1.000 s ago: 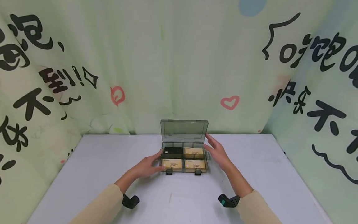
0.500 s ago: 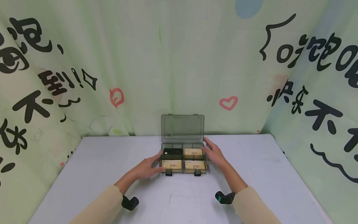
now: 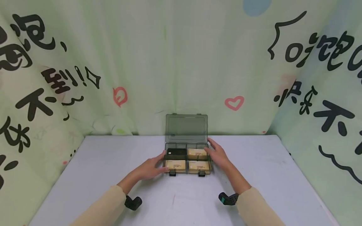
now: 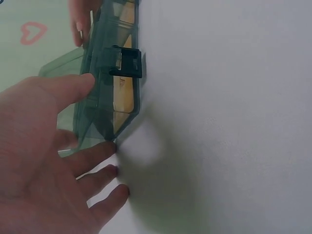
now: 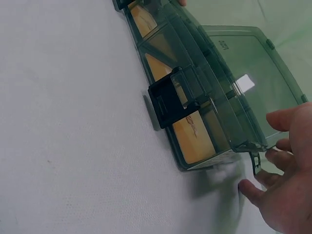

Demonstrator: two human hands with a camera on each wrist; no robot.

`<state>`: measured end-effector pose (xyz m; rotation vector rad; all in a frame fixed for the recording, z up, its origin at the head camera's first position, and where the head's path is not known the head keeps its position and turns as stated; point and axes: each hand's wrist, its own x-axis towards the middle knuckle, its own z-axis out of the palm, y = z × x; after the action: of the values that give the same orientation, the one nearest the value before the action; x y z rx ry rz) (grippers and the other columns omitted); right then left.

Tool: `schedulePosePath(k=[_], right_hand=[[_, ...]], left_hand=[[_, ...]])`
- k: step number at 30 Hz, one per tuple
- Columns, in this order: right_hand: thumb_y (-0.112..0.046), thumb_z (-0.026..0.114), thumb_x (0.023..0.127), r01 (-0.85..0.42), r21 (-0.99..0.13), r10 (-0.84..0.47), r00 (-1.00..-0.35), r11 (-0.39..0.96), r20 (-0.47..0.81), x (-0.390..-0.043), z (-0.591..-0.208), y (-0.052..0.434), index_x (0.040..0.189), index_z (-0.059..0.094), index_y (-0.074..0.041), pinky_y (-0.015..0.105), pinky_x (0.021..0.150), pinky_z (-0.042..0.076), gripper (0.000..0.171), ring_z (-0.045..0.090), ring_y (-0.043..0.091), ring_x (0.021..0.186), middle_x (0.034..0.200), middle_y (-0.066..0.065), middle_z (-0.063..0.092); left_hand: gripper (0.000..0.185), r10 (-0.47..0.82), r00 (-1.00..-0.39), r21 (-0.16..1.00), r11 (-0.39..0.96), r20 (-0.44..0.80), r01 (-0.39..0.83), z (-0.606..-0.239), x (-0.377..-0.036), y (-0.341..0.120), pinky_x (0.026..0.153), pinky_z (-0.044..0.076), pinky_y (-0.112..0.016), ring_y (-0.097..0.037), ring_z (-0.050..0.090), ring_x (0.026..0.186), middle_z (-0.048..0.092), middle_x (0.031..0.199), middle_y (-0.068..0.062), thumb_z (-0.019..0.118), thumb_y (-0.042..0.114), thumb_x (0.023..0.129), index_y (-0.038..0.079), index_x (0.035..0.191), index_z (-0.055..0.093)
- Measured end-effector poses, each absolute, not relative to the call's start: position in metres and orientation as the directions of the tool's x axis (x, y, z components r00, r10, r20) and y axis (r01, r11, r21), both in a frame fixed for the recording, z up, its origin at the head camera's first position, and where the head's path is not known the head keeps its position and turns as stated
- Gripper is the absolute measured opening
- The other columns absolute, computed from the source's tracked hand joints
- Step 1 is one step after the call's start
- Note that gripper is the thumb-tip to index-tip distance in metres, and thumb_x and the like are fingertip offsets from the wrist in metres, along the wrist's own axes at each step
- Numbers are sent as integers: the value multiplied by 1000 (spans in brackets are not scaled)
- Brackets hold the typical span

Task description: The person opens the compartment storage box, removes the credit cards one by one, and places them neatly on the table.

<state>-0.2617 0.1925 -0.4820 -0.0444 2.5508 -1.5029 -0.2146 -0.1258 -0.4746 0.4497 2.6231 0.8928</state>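
At frame center, left hand & right hand rest flat, fingers straight, gripping nothing, against sides of open box w/ cards.

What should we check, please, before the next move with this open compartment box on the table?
1. Lid stands fully open: ok.
2. Left hand steadies the box at its left end: ok.
3. Right hand rests open at the right end: ok.
4. Three compartments hold tan cards, one a black item: ok.
5. Front latches undone: ok.
6. Cards loose enough to lift: cannot tell.
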Motion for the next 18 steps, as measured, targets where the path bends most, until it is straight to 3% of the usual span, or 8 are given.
schedulePosePath(k=[10, 18], right_hand=[[-18, 55, 98, -69, -848, -44, -998, 526, 55, -252, -467, 182, 145, 39, -4, 49, 114, 34, 51, 39, 35, 138, 148, 17, 43], [-14, 58, 97, -176, -847, -77, -984, 502, 159, -252, -469, 169, 134, 52, -2, 47, 103, 45, 39, 54, 31, 120, 131, 16, 57]], left_hand=[[79, 383, -908, 644, 741, -172, 190, -477, -220, -123, 112, 33, -54, -34, 43, 137, 53, 142, -13, 61, 42, 93, 12, 155, 21], [79, 365, -921, 651, 734, -138, 194, -477, -220, -121, 112, 33, -54, -34, 43, 137, 51, 143, -13, 62, 42, 92, 14, 155, 22]])
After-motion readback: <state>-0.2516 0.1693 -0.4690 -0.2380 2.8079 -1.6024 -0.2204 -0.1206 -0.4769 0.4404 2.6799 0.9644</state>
